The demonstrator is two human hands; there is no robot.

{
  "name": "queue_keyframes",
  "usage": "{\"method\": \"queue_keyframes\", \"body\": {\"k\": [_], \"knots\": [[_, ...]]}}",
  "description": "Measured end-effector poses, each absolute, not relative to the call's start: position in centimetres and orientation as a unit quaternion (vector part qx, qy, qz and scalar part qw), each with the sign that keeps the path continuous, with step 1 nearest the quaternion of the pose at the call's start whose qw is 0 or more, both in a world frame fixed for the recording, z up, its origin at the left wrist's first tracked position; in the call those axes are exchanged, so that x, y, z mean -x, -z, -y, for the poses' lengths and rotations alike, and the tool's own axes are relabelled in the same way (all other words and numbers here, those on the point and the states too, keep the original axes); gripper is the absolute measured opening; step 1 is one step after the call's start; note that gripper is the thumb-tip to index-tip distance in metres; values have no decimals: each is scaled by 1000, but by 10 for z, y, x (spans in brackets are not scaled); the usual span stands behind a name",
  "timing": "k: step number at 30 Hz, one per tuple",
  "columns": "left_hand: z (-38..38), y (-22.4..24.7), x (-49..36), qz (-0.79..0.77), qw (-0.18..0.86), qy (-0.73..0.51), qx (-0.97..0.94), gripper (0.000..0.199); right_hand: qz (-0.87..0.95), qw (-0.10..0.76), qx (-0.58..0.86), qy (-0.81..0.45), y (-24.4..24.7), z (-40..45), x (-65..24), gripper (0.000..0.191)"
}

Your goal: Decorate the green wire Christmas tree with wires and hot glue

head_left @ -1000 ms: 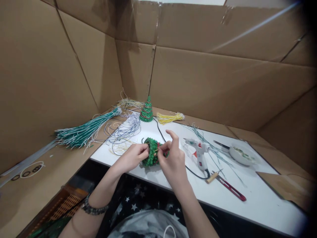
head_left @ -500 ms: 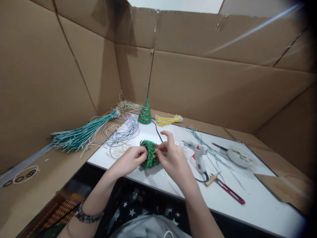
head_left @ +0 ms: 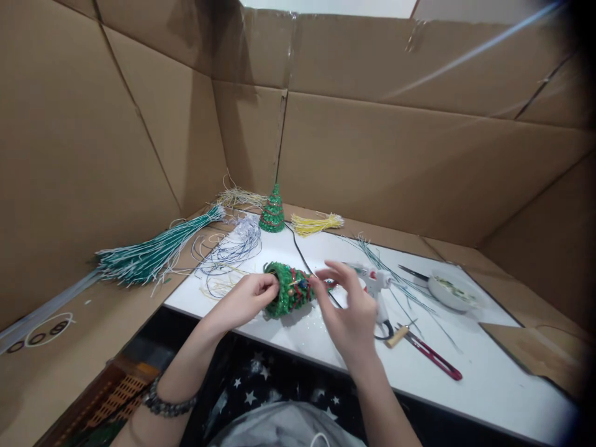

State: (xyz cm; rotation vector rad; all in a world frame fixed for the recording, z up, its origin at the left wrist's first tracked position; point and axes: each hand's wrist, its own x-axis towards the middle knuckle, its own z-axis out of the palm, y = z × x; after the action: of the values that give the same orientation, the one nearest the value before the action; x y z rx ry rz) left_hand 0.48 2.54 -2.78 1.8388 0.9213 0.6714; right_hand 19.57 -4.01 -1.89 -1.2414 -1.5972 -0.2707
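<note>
Green, shiny and beaded-looking, lying on its side just inside the near edge of the white desk [head_left: 488, 391], toward the near left corner: a cone-shaped tree [head_left: 280, 298], wide open end to the left, tapering to the right, wound with red and dotted with small ornaments. Gripped at the rim of the wide end by the left hand [head_left: 246, 298], thumb and fingers closed on it. Over the tapering end, the right hand [head_left: 350, 307], thumb and forefinger near each other, other fingers loosely bent; impossible to tell whether pinching anything fine.

Best handled, as far as can be judged, with the left grip firm enough to stop any rolling, yet light enough not to squash the rim. Work the right fingertips gently around the blue ornament [head_left: 303, 284], without snagging the red winding. Mind the glue gun [head_left: 382, 279] just beyond the right hand, perhaps hot, and the pointed awl [head_left: 395, 337] and red-handled cutter [head_left: 435, 359] to the right, inside the near edge. Upright by the far edge, near the far left corner: a second tree [head_left: 272, 214], useful for comparison.
</note>
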Motion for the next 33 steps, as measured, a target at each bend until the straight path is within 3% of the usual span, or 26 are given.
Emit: {"method": "queue_keyframes", "body": {"k": [1,3,6,8,12,14,19,26,29,33], "knots": [[-25,27,-5,-377,473,-274,-748,28,648,537,522,140,23,47,-204,5],[-23,26,-5,-378,480,-275,-742,28,584,557,545,224,33,61,-226,17],[-22,26,-5,-375,499,-276,-731,26,488,515,648,278,52,77,-265,25],[-21,27,-5,-373,511,-280,-722,26,487,457,704,240,61,78,-290,27],[-23,29,-5,-369,521,-283,-715,25,538,318,768,140,69,57,-320,53],[-24,29,-4,-369,530,-284,-709,24,547,297,776,107,68,42,-323,52],[-25,28,-4,-380,569,-273,-677,24,564,335,753,52,64,23,-316,33],[-25,32,-4,-363,585,-292,-664,20,549,422,720,48,54,51,-301,39],[-25,34,-4,-377,563,-297,-673,18,593,459,660,44,47,66,-291,29],[-23,34,-4,-402,516,-307,-691,14,720,433,539,61,49,83,-280,16]]}}
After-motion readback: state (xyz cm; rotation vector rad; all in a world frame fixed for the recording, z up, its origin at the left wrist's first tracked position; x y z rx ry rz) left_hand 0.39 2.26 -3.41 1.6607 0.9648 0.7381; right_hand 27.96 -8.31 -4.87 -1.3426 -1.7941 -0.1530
